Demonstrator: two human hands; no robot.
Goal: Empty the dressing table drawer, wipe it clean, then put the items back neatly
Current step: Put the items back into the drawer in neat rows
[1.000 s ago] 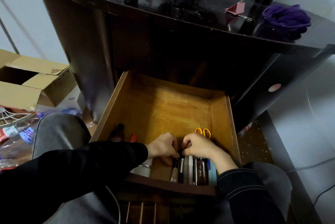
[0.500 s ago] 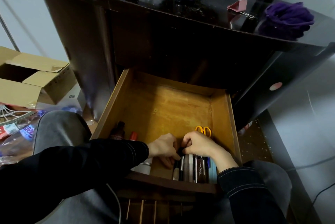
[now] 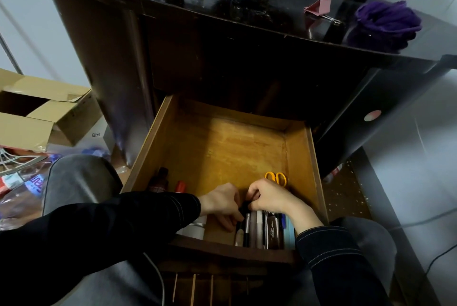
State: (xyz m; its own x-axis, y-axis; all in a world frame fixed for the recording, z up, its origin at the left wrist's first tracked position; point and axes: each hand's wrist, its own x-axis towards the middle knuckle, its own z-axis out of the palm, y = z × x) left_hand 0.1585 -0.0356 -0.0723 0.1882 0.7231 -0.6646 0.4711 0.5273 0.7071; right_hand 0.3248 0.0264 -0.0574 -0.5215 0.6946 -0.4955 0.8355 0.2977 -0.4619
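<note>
The drawer [image 3: 300,157] stands pulled out; the row of pens and sticks [image 3: 259,229] lies at its front right, packed side by side, long axes running front to back, presumably for neat storage. The left hand [image 3: 221,203] and right hand [image 3: 270,196] meet at the row's far end; both curl fingers round a dark stick [image 3: 244,207], apparently aligning it with the row; the orange scissors [image 3: 275,178] lie just beyond, handles pointing rearward.

Your drawer [image 3: 222,152] is bare wood, matt and worn, its floor blotchy amber. Above the drawer, the table top [image 3: 272,18] is dark and glossy, mirroring a fuzzy purple bundle [image 3: 385,23] of cloth-like stuff and a pink painted-metal binder clip [image 3: 320,7]. Left of the drawer sits a matt cardboard box [image 3: 44,117]. Inside the drawer, the scissors [image 3: 275,178] have smooth orange plastic handles.
</note>
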